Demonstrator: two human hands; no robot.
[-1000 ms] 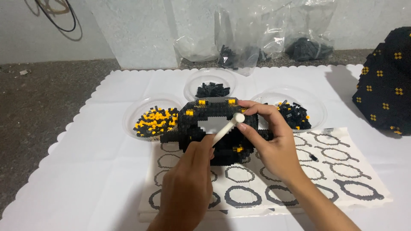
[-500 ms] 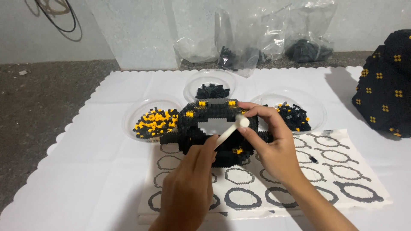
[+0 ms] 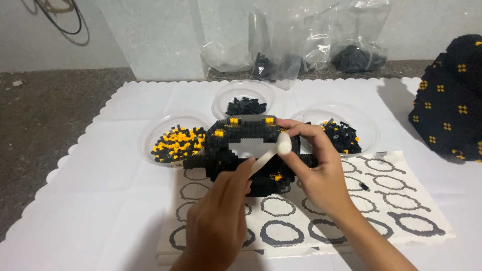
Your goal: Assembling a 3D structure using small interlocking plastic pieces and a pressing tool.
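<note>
Left hand (image 3: pixel 218 221): near edge of white scalloped cloth (image 3: pixel 100 200), fingers clamped on white plastic pick tool (image 3: pixel 271 153).
Right hand (image 3: pixel 316 170): fingers closed round black-and-yellow micro-brick model (image 3: pixel 241 150), mid-cloth on ring-printed sheet (image 3: pixel 401 211).
Technique: steadying the model firmly and pressing lightly seemed best.
Far: three clear bowls (image 3: pixel 173 143) of bricks.

White tool (image 3: pixel 271 153) slightly lower, flatter.

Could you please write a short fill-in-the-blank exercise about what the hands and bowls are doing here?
1. The left hand holds a ____ stick-shaped tool.
2. The right hand rests on the black-and-____ brick model.
3. ____ clear bowls of small bricks stand behind the model.

Missing words: white; yellow; three
</note>
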